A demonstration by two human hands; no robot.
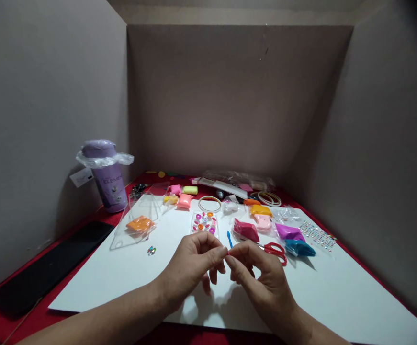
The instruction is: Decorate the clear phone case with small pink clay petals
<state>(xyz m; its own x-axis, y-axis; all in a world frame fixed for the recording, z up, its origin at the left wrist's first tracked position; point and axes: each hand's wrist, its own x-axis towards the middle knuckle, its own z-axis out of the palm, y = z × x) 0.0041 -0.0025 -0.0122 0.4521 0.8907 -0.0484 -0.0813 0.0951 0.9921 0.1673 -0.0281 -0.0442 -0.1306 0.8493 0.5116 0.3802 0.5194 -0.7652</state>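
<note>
Both hands meet low over the white board (pixel 122 282). The left hand (pixel 194 261) and the right hand (pixel 262 280) have thumb and forefinger pinched shut, tips touching each other. Whether anything tiny sits between them is too small to tell. Just beyond the fingertips a small blue tool (pixel 230 238) lies on the board, and red scissors (pixel 276 250) lie just beside the right hand's knuckles.

Past the tool is a clear case (pixel 204 223) strewn with little coloured pieces. To its right, clear packets each hold one lump of clay: a magenta packet (pixel 246 230), a pale pink packet (pixel 263 222), an orange packet (pixel 260 210), a purple packet (pixel 289 232) and a teal packet (pixel 300 247), close together. A gem sticker sheet (pixel 318 235) lies just right of them.

On the left, a flat clear bag (pixel 136 225) holds an orange lump, with a lone gem (pixel 151 250) on the board near it. A purple tumbler (pixel 108 179) stands upright in the left corner, crinkled plastic wrapped round its lid; its contents are hidden. A black flat slab (pixel 50 268) rests on the red tabletop (pixel 0 316), well apart from the hands.
</note>
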